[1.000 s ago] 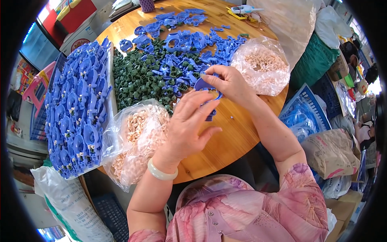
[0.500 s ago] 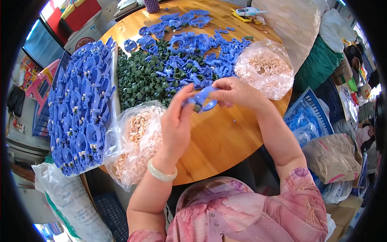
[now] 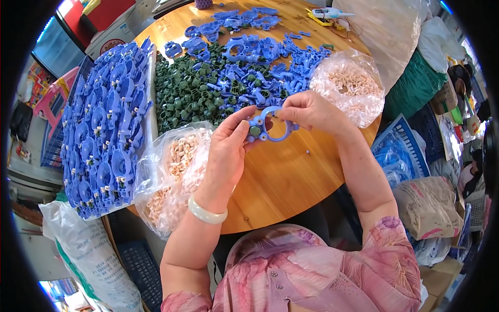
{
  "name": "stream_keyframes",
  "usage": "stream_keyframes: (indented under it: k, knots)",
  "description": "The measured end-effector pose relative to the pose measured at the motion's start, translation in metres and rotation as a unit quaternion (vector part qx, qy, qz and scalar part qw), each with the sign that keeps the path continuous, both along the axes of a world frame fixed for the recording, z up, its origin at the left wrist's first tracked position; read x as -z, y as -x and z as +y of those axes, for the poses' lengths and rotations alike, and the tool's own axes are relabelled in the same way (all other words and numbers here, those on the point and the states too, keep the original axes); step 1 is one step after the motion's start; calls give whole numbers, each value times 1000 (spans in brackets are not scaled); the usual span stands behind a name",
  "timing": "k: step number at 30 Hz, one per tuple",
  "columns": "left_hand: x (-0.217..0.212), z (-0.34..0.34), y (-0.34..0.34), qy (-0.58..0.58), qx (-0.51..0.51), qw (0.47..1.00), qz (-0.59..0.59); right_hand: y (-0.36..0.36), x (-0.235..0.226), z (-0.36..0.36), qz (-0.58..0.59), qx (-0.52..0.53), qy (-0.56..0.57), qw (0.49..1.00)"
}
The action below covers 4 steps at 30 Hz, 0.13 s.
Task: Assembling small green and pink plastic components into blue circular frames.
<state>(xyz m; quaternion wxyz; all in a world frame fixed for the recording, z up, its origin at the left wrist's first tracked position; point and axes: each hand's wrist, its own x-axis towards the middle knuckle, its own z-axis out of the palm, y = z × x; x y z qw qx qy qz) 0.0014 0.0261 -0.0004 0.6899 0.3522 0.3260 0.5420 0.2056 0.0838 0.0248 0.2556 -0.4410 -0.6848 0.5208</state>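
Note:
Both hands meet over the near part of the table, around a blue plastic ring-shaped part [image 3: 281,139]. My left hand [image 3: 227,148] grips its left end between thumb and fingers. A small dark green piece [image 3: 254,131] sits on that end, by the left thumb. On the ring's upper right rim, the fingers of my right hand [image 3: 313,113] are closed in a pinch; whether they hold something small as well is hidden. Just beyond the hands lie a heap of loose blue plastic pieces [image 3: 244,86] and a pile of dark green pieces [image 3: 189,91].
An open clear bag of small cream-coloured pieces [image 3: 182,158] lies beside my left forearm, another bag of pale pieces [image 3: 353,86] beyond my right hand. Rows of blue assemblies [image 3: 104,130] fill a board at left. Larger blue parts [image 3: 241,21] lie at the far side of the wooden table [image 3: 291,179].
The blue part has turned, so its round opening and green piece now face up. My left fingers, blurred before, are steady around its left end. The right hand has shifted slightly right.

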Motion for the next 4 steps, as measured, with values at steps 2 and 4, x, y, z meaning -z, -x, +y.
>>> stream_keyframes:
  k: [2,4]
  knots:
    - [3,2,3,-16,-32,999,-5,-4,-1,6,14,37,-9,999]
    - [-2,0,7,-27,-79,996,8,-10,3,16,22,83,-89,992]
